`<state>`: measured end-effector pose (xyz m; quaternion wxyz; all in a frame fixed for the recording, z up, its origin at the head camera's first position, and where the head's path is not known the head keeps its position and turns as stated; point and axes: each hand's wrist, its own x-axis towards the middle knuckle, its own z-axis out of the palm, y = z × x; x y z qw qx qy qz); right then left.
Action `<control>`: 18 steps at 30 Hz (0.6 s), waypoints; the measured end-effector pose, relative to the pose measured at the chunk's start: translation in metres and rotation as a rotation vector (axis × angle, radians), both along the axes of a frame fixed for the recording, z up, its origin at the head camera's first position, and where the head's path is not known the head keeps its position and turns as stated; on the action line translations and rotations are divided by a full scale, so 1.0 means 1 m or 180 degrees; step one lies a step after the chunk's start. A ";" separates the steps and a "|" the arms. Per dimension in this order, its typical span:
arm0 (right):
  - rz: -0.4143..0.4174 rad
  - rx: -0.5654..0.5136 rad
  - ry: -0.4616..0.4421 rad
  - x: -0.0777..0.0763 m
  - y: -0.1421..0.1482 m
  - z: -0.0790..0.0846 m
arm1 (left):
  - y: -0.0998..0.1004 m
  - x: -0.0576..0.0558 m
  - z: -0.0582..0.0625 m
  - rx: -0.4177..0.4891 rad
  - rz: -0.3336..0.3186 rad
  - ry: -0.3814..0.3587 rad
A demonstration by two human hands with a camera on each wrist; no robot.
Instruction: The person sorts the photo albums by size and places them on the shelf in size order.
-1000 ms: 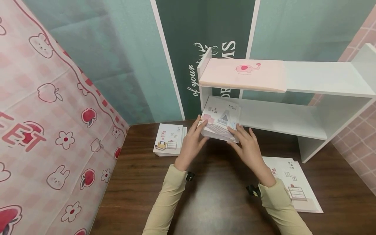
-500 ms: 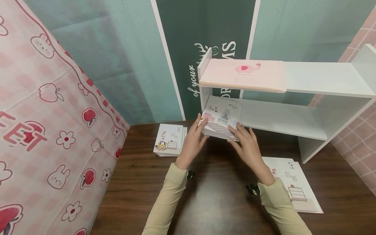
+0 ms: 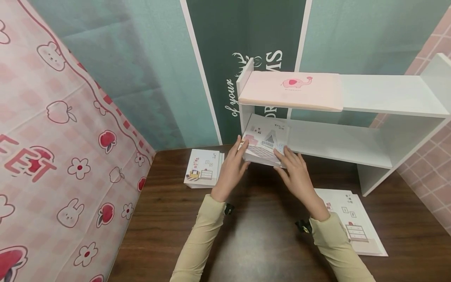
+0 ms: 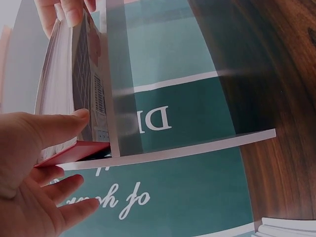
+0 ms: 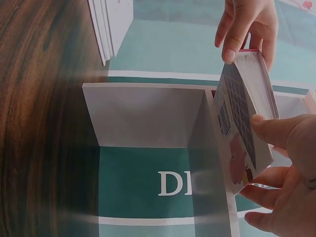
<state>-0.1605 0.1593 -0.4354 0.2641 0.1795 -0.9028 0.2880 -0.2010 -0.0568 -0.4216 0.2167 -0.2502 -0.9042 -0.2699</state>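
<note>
A thick book (image 3: 262, 135) with a barcode and a grid pattern on its cover lies at the left end of the lower shelf (image 3: 338, 141). My left hand (image 3: 230, 170) holds its left front corner. At the right front corner, my right hand (image 3: 295, 172) grips it too. In the left wrist view, my left thumb lies across the front of the book's page block (image 4: 57, 94), beside a red cover edge (image 4: 81, 150). The right wrist view shows my right thumb on the page edges and the fingers at the cover's corner.
A pink elephant-print item (image 3: 292, 92) lies flat on the upper shelf (image 3: 391, 92). On the brown table (image 3: 260, 235), a stack of small books (image 3: 203, 168) stands left of the hands. Larger white booklets (image 3: 356, 223) lie right, partly under the right forearm.
The book's front edge has shifted slightly back onto the lower shelf. Both hands keep nearly the same place on it.
</note>
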 end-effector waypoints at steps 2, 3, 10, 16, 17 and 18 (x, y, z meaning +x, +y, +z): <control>0.0011 0.0006 0.0006 -0.001 0.000 0.000 | 0.000 -0.001 0.000 -0.0010 0.0007 0.0010; 0.0018 0.0013 0.0011 -0.001 0.000 0.000 | 0.001 -0.001 0.001 -0.0015 0.0009 0.0017; 0.0063 0.0159 0.0012 -0.004 0.004 0.000 | 0.001 -0.004 0.001 -0.0054 0.0017 0.0019; 0.0094 0.0246 -0.0076 -0.006 0.007 0.001 | 0.002 -0.007 0.001 -0.0077 0.0019 0.0017; 0.0096 0.0250 -0.0082 -0.006 0.008 0.002 | 0.002 -0.007 0.001 -0.0080 0.0014 0.0023; 0.0096 0.0253 -0.0085 -0.007 0.008 0.002 | 0.002 -0.007 0.001 -0.0084 0.0007 0.0031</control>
